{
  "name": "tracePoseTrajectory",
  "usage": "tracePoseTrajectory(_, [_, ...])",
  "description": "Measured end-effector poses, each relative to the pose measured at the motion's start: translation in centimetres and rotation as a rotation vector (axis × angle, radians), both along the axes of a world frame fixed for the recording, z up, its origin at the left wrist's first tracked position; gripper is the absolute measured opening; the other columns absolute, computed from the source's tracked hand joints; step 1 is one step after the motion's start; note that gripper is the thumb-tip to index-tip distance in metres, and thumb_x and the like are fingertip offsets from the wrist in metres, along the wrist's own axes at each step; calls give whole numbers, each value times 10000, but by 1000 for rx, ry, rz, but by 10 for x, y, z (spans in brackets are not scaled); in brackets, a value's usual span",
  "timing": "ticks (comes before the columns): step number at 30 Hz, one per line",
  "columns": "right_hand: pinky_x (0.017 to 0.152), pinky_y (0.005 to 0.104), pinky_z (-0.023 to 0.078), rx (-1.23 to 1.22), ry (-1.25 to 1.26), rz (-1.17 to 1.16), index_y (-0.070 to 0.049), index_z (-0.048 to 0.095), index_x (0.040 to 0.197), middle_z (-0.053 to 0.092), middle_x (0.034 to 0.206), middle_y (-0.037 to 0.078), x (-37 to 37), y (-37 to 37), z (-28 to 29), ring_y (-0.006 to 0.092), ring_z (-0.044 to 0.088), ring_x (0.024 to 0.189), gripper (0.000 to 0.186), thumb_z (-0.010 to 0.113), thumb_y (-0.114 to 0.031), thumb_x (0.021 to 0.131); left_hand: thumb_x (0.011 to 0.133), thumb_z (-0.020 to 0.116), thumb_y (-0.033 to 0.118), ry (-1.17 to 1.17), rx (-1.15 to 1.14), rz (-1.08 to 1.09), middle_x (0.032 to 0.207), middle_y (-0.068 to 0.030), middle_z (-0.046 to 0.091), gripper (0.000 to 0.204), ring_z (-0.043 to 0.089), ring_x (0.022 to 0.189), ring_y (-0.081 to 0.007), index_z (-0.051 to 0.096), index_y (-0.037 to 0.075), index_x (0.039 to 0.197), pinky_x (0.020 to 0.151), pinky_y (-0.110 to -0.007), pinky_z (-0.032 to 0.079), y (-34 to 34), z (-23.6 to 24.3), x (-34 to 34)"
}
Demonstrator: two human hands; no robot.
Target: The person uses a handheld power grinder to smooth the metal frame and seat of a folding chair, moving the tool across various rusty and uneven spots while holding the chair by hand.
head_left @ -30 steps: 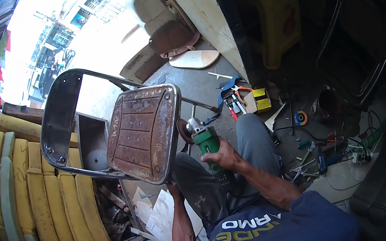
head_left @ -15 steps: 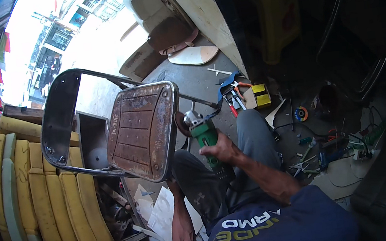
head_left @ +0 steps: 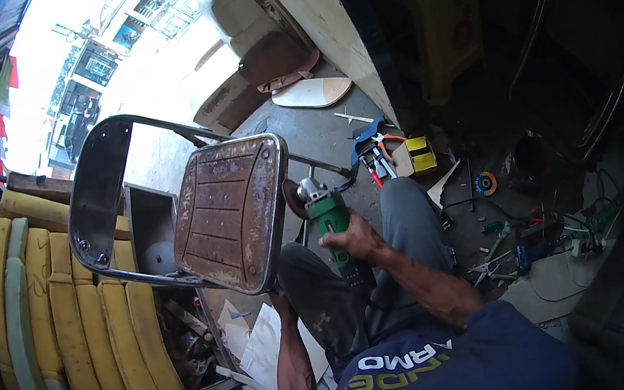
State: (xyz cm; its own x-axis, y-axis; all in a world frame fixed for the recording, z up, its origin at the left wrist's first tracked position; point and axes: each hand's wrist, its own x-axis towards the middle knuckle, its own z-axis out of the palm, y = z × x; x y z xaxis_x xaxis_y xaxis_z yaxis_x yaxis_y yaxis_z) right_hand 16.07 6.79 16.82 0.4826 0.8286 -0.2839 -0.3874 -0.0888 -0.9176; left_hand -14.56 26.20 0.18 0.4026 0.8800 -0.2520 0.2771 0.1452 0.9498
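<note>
My right hand grips a green angle grinder with a silver head. Its disc is at the right rim of a metal folding chair's seat; I cannot tell if they touch. The seat is rusty brown with a steel border. The chair is tilted, its dark backrest frame to the left. My left hand is at the seat's lower right corner, its fingers mostly hidden behind it.
Stacked yellow and pale-green foam pads fill the left. Pliers, a yellow box, a coloured disc and cables lie on the floor at right. A yellow stool and another chair stand in shadow. Cushions lean beside the doorway.
The grinder and my right hand have shifted slightly up and to the left along the seat's edge. The chair and my left hand have barely moved.
</note>
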Motion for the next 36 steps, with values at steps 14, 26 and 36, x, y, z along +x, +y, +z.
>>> tracePoseTrajectory(14, [727, 360, 554, 5, -155, -42, -10, 637, 1105, 653, 904, 79, 63, 23, 22, 199, 647, 782, 509, 841, -272, 719, 1135, 367, 265, 69, 96, 68, 1462, -167, 527, 442, 531, 1299, -289, 417, -3, 1483, 1090, -413, 399, -7, 5, 9])
tracePoseTrajectory(26, [848, 379, 548, -40, -204, -30, -8, 601, 1206, 686, 1070, 139, 62, 25, 11, 260, 687, 951, 626, 864, -273, 703, 1124, 392, 340, 85, 117, 67, 1424, -186, 557, 473, 538, 1285, -312, 507, -17, 1413, 1082, -402, 390, -12, 16, 19])
tracePoseTrajectory(36, [723, 348, 563, -67, -128, 98, -10, 627, 1127, 679, 997, 92, 96, 28, 39, 191, 682, 843, 514, 852, -221, 716, 1131, 391, 337, 39, 72, 90, 1417, -175, 562, 462, 540, 1281, -289, 494, -12, 1416, 1081, -396, 399, -5, -11, 9])
